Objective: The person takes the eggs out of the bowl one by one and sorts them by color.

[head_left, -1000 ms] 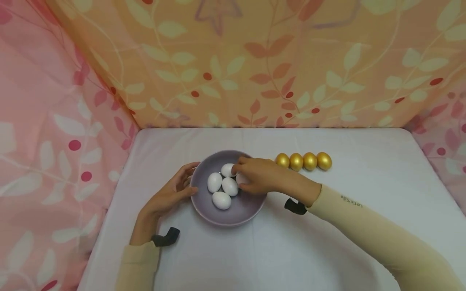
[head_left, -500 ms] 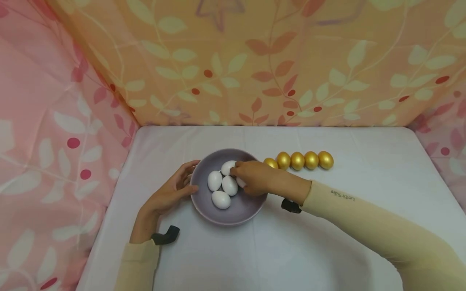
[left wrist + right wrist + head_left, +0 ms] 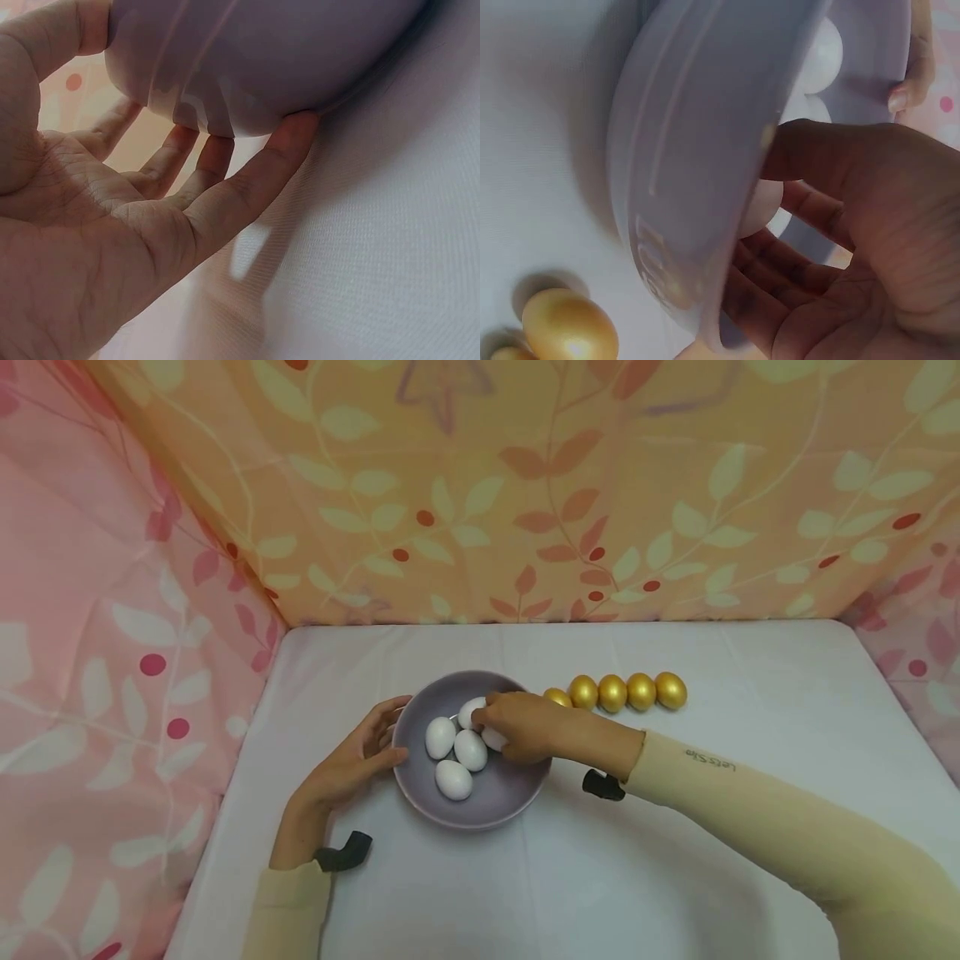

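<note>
A purple bowl (image 3: 495,797) holds several white eggs (image 3: 454,780). At its left side my left hand (image 3: 354,760) grips it, thumb at the rim and fingertips against the outer wall, as the left wrist view also shows. My right hand (image 3: 525,724) reaches over the right rim into the bowl. Its thumb and fingers close around a white egg (image 3: 763,204), which the hand partly covers in the head view. Another white egg (image 3: 471,713) lies right at the right fingertips.
Several gold eggs (image 3: 612,692) stand in a row on the white-covered table (image 3: 585,877), right of the bowl. The nearest gold egg (image 3: 557,697) is partly behind my right hand. Patterned cloth (image 3: 450,560) walls the back and sides.
My right hand has sunk a little deeper around the white egg, its wrist shifting left. The gold egg nearest the bowl has come into sight. The left hand keeps its grip.
</note>
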`<state>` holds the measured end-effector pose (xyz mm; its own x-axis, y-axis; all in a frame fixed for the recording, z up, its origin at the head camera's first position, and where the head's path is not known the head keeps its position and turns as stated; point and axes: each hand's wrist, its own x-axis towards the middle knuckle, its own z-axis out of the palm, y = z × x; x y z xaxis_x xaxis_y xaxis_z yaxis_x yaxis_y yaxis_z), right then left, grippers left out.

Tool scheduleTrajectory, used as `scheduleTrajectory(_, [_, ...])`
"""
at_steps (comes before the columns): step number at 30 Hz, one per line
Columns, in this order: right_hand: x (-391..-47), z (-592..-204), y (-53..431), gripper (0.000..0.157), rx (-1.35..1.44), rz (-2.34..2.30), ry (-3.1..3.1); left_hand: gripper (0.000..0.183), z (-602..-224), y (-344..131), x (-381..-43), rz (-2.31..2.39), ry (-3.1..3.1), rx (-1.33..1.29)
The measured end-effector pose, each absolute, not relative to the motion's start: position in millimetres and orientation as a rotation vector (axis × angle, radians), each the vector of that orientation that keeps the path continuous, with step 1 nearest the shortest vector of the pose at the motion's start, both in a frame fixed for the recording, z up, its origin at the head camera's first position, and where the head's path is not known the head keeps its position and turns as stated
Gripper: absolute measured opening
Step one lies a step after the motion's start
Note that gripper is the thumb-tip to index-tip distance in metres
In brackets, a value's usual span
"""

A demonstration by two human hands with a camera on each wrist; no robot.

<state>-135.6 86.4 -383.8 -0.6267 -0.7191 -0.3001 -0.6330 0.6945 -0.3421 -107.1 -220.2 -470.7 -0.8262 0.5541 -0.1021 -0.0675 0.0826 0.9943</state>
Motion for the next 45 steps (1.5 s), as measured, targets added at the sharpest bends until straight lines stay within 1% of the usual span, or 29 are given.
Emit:
scheduleTrajectory(8, [-135.9, -371.1, 95.5, 0.045, -1.002, -0.451, 2.508, 0.075, -468.2, -221.8, -110.7, 1.777, 1.913, 0.483])
scheduleTrajectory(14, [-133.7, -360.7, 111.0, 0.038, -1.003, -0.719, 2.516, 0.074, -466.3, -222.1, -113.0, 1.787, 1.906, 0.503])
scheduleTrajectory(18, [-130.1, -361.0, 125.1, 0.038, -0.994, -0.906, 2.508, 0.074, -464.6, -222.2, -112.5, 1.793, 1.9, 0.509])
scheduleTrajectory(22, [-123.9, -364.9, 141.2, 0.04, -0.892, -1.099, 2.518, 0.074, -463.5, -222.8, -111.8, 1.794, 1.907, 0.512])
scheduleTrajectory(31, [-101.7, -389.9, 170.5, 0.047, -0.695, -1.462, 2.469, 0.074, -468.4, -222.4, -109.0, 1.8, 1.902, 0.493])
scheduleTrajectory(33, [-94.8, -399.2, 176.4, 0.047, -0.648, -1.503, 2.491, 0.074, -471.5, -221.7, -105.4, 1.808, 1.89, 0.49])
scheduleTrajectory(39, [-81.5, -421.4, 190.5, 0.042, -0.565, -1.591, 2.55, 0.074, -477.0, -220.1, -102.1, 1.81, 1.89, 0.5])
scheduleTrajectory(45, [-69.6, -435.7, 198.8, 0.044, -0.491, -1.614, 2.594, 0.074, -475.4, -221.3, -104.2, 1.814, 1.873, 0.512])
